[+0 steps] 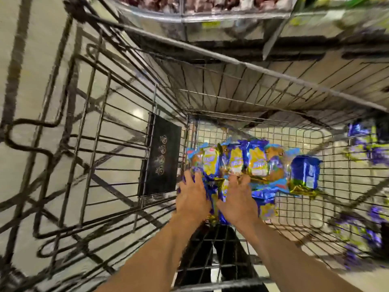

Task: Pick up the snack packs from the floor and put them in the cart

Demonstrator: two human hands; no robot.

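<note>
Bare skin, both forearms reaching down from the near edge of the cart basket (305, 131) into its floor. Left hand (194, 196): palm down, fingers spread and nearly straight, laid flat over the near-left end of the heap of snack packs (237, 163); nothing is gripped. Right hand (237, 199): palm down beside the left, fingertips bent onto the crinkled edge of a pack in the middle of the heap; whether they pinch it or only press it cannot be told.

Snack packs: glossy foil pillows, blue and yellow with gold crimped ends, lying overlapped in a rough row across the wire floor from the left wall toward the centre. One blue pack (305, 173) stands apart at the right end of the row, just beside the others. More blue and yellow packs (366, 234) lie outside, blurred, on the pale shiny floor tiles (130, 114) beyond the right wall of the basket.

Cart basket: thin steel wire in a square grid, walls sloping outward, rim a thicker grey bar. Folding child-seat flap (84, 131) of dark wire at the left, carrying a black rectangular plate (162, 157) with pale ornamental marks. Store shelf (210, 15) with blurred reddish goods runs along the top.
</note>
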